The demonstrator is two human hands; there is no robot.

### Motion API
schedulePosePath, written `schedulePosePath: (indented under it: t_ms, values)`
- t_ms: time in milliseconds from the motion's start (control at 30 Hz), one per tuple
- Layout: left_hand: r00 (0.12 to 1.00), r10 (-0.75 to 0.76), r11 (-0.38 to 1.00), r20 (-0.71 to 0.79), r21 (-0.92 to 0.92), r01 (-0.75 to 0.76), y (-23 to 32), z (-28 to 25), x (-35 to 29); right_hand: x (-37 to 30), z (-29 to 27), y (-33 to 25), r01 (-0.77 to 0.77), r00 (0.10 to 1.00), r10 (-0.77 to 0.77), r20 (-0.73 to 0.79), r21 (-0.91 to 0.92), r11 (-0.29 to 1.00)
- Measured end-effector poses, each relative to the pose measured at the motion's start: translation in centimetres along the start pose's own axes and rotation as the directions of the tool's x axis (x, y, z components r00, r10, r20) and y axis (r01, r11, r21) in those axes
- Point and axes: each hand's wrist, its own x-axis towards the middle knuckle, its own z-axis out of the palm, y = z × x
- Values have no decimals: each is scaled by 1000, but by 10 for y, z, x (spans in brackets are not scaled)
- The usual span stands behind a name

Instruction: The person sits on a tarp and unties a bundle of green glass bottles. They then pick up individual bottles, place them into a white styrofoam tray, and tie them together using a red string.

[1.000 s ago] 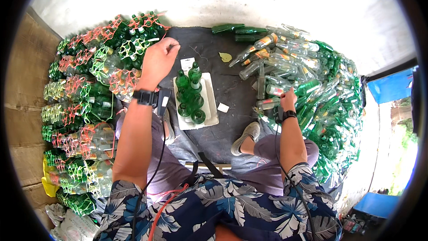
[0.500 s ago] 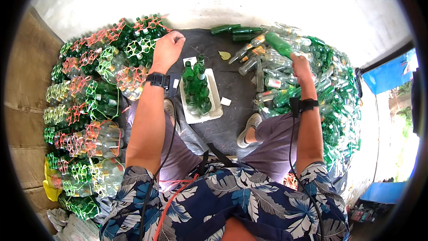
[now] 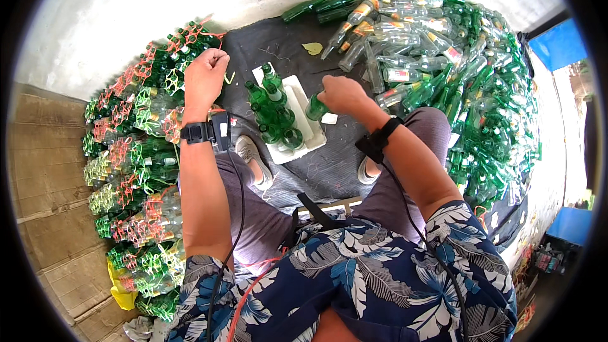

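Note:
My right hand (image 3: 344, 95) is wrapped round the neck of a green glass bottle (image 3: 315, 109), held at the right edge of a white tray (image 3: 296, 92). Several green bottles (image 3: 277, 106) stand close together on the tray's left side, while its right strip is bare. My left hand (image 3: 206, 79) hovers left of the tray with its fingers curled closed. Whatever it may hold is hidden, though a thin yellow-green strip (image 3: 230, 78) shows just beside the fingers.
Bundles of bottles tied with red and green strips (image 3: 136, 158) line the left side. A large heap of loose green and clear bottles (image 3: 443, 63) fills the right. A yellow leaf (image 3: 312, 48) and a white paper piece (image 3: 329, 118) lie on the dark ground sheet (image 3: 253, 38).
My right hand has brought the green bottle from above the right heap down and left to the tray, turning it neck up. My left hand has shifted left and slightly down, still closed.

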Motion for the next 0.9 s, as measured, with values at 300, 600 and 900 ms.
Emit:
schedulePosePath:
  t_ms: [300,600,900]
  values:
    - [1000,16,1000,24,-6,-16,-8,1,1,7,35,-21,37,994,-38,99,6,999]
    - [999,20,1000,51,8,-20,-8,0,-1,14,67,-23,64,992,-64,107,3,998]
    - [998,29,1000,58,5,-30,-9,-4,-4,5,72,-39,114,991,-113,65,-18,993]
